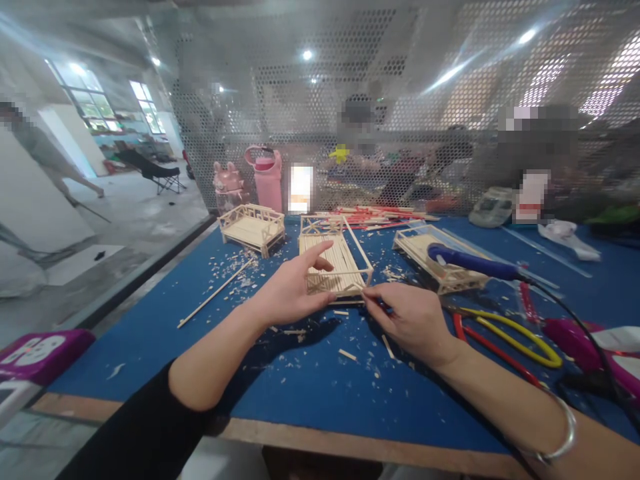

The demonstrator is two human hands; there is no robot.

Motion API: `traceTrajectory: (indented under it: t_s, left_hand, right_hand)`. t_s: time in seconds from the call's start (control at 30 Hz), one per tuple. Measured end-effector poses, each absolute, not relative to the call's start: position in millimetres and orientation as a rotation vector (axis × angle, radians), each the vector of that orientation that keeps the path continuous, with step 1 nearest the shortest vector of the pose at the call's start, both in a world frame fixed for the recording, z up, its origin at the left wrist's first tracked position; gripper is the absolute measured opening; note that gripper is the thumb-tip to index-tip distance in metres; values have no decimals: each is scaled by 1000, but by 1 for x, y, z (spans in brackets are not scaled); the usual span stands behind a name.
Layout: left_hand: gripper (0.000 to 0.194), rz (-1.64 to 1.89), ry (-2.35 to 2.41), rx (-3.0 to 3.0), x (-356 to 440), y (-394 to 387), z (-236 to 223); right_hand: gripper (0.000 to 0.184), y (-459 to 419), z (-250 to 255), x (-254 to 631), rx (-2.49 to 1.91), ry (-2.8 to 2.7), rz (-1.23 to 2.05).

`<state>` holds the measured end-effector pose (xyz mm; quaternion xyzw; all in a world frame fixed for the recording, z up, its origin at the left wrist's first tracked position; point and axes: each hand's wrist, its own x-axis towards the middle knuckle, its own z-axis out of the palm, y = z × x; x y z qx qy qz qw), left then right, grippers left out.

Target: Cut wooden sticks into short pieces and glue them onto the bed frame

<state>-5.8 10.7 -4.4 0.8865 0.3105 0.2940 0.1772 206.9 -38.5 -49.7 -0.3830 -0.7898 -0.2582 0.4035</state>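
A small bed-like model of pale wooden sticks (336, 257) stands before me, with a slatted floor and rails. My left hand (295, 280) is at its front left corner, thumb outside the front end and curled fingers over the inside; the index finger points up, apart. At the front right corner my right hand (407, 320) has thumb and forefinger pinched together. Whether a small stick or only the corner post lies in that pinch is hidden. Two similar models flank it, one at the left (253, 227) and another at the right (425, 247).
On the blue tabletop (150, 360) lie wood scraps and a long stick (215, 293). A blue-handled corded tool (475, 263) rests across the right model, near red-and-yellow-handled pliers (520, 340). Behind are red-tipped sticks (370, 217), a pink bottle (269, 180) and a perforated screen with people beyond.
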Motion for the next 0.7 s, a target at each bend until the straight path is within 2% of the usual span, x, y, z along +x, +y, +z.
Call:
traceTrajectory:
  t_s: [0.33,0.7]
  left_hand:
    - [74,899,1036,2666,6,4,-1]
    - [82,589,1349,2614,37,-1,14]
  right_hand:
    - [10,-45,-43,208,-955,-1835,-542]
    - [11,-52,-36,217,-1104,-1531,-272]
